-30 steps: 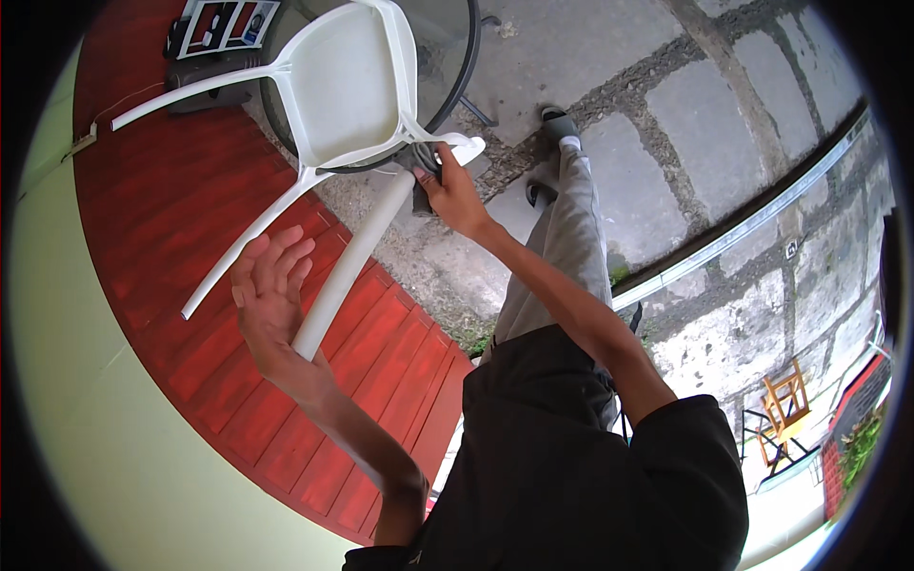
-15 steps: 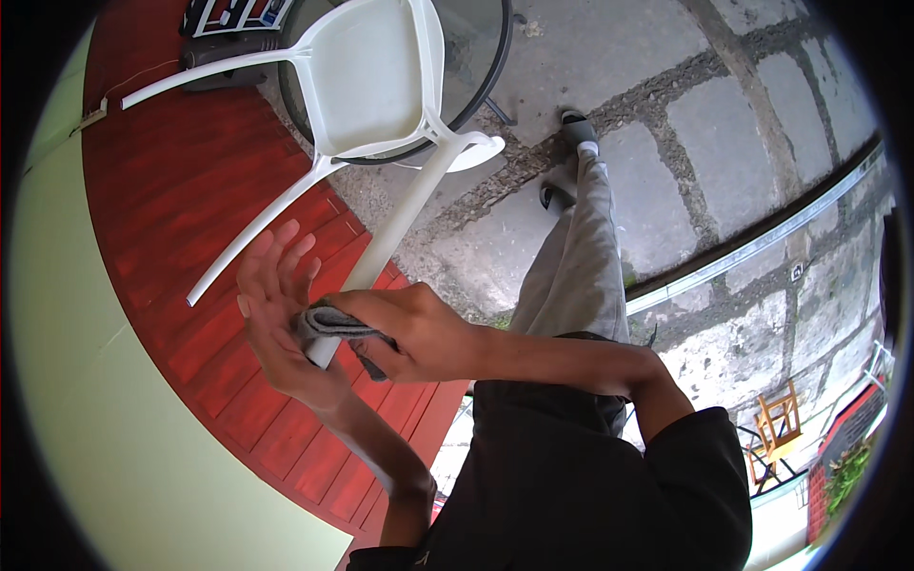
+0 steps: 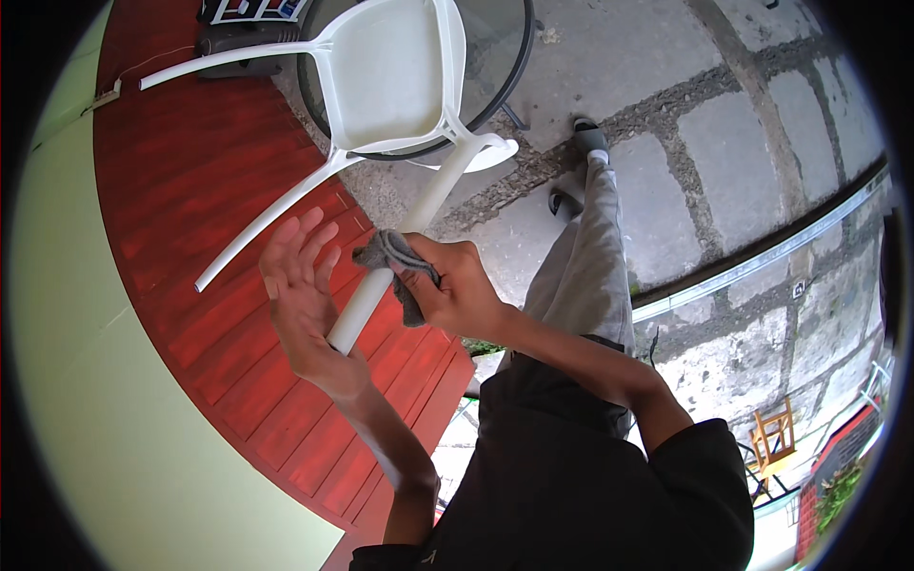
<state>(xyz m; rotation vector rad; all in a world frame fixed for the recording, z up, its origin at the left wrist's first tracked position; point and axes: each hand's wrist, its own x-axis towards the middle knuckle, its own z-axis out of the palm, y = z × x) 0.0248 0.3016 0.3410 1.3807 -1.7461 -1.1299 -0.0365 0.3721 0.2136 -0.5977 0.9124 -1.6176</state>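
A white plastic chair is tipped over, its legs pointing toward me. My right hand is closed around a grey cloth pressed against one white chair leg, near the leg's free end. My left hand is held flat with fingers spread, its palm against the end of the same leg.
A round glass-topped table stands behind the chair on grey paving stones. A red-painted plank wall and a pale green wall run along the left. My grey-trousered leg and shoe stand on the stones.
My right hand with the cloth slid from the chair's seat end down the leg toward me. My left hand stayed open near the leg's end.
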